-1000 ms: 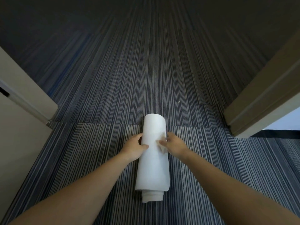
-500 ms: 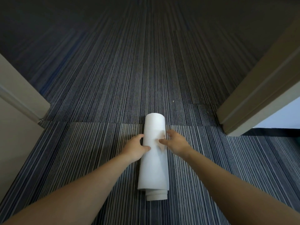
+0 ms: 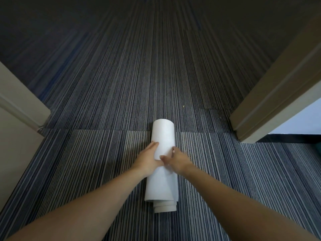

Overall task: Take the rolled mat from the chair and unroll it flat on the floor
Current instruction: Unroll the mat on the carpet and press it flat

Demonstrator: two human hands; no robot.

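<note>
A white rolled mat point(image 3: 163, 134) lies on the striped carpet floor point(image 3: 104, 153), its length running away from me, with inner layers sticking out at the near end. My left hand point(image 3: 147, 160) presses against the roll's left side. My right hand point(image 3: 177, 161) holds the right side, thumb across the top, fingers at the loose edge. Both hands meet around the roll's middle. No chair is in view.
A beige wall corner point(image 3: 22, 108) juts in at the left. At the right stands another beige door frame or wall corner point(image 3: 271, 101) with a pale blue panel point(image 3: 302, 122) behind it. Dark striped carpet stretches ahead.
Both hands have slid toward me along the roll and closed in tighter around its middle. The roll itself stays in place, still wound up.
</note>
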